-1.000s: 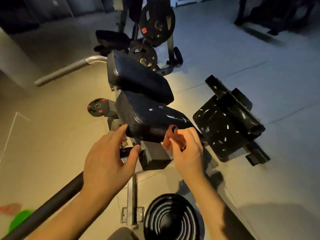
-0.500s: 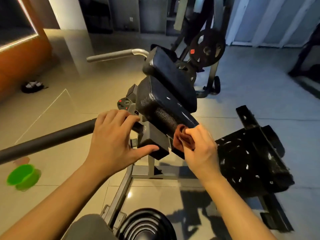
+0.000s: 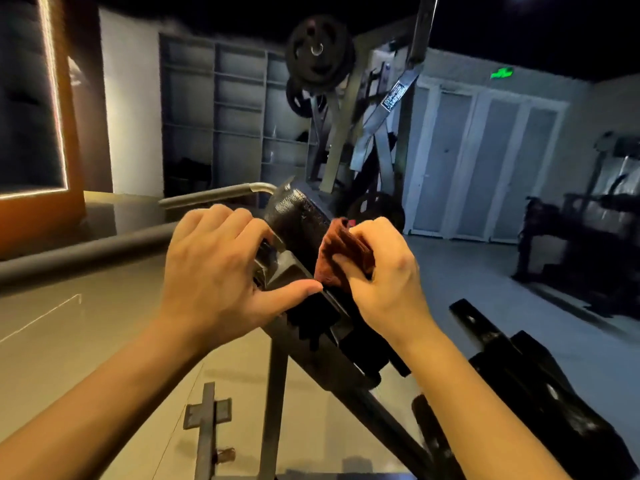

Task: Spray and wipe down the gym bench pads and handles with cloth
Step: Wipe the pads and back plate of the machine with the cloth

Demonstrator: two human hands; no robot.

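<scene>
A black bench pad (image 3: 298, 216) rises at a slant in the middle of the head view. My right hand (image 3: 384, 275) is shut on a bunched reddish-brown cloth (image 3: 341, 254) and presses it against the pad's right side. My left hand (image 3: 214, 268) rests on the pad's left edge and the metal bracket (image 3: 282, 268) under it, fingers curled over the top, thumb stretched along the frame. A silver handle bar (image 3: 214, 195) sticks out to the left behind my left hand. No spray bottle is visible.
A dark padded bar (image 3: 79, 252) runs left from the bench. The grey steel frame (image 3: 273, 393) drops to the floor below my hands. A second black pad (image 3: 540, 386) lies at the lower right. Weight plates (image 3: 318, 57) hang on a rack behind; another machine (image 3: 581, 244) stands far right.
My view has tilted up, from the floor and bench top to the room behind. Both hands stay on the pad; the right hand with the cloth has shifted slightly up along the pad's side.
</scene>
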